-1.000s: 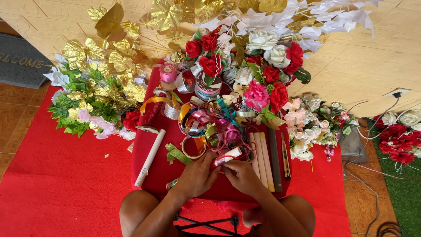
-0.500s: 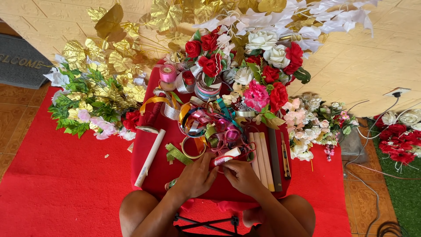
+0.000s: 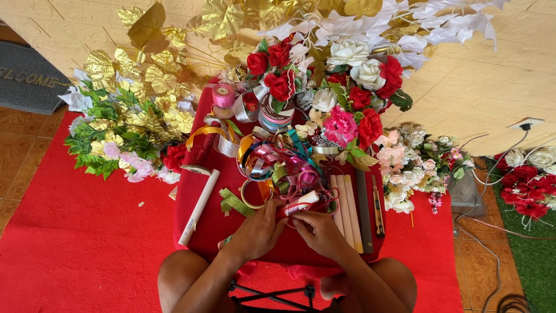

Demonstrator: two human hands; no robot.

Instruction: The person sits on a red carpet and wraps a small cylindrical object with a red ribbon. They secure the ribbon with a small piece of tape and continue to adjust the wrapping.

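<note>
1. Red ribbon, a short strip with a pale end [image 3: 300, 204], sits pinched between the two hands at the near edge of the counter [image 3: 191, 191]; against the pictures from a moment earlier it has hardly shifted, so the work looks like fine fiddling in place, not a fresh reach.
2. The left hand [image 3: 258, 230] has its grip closed on the strip's left part, fingers curled forward, wrist flat over the red cloth.
3. The right hand [image 3: 320, 232] has its fingertips pressed together on the strip's right part, knuckles up, thumb tucked beneath.
4. Both forearms come up from the person's lap and angle inward, so the hands meet.
5. Just beyond the grip lies a tangle of coloured ribbon loops [image 3: 278, 165]; to its right, wooden sticks [image 3: 346, 211] lie side by side.
6. To the left of the grip rest glittery green strips [image 3: 234, 203] and, further out, a white tube [image 3: 198, 207].
7. Farther off stand ribbon spools [image 3: 275, 113], red roses [image 3: 272, 64] and gold leaves [image 3: 145, 75].
</note>
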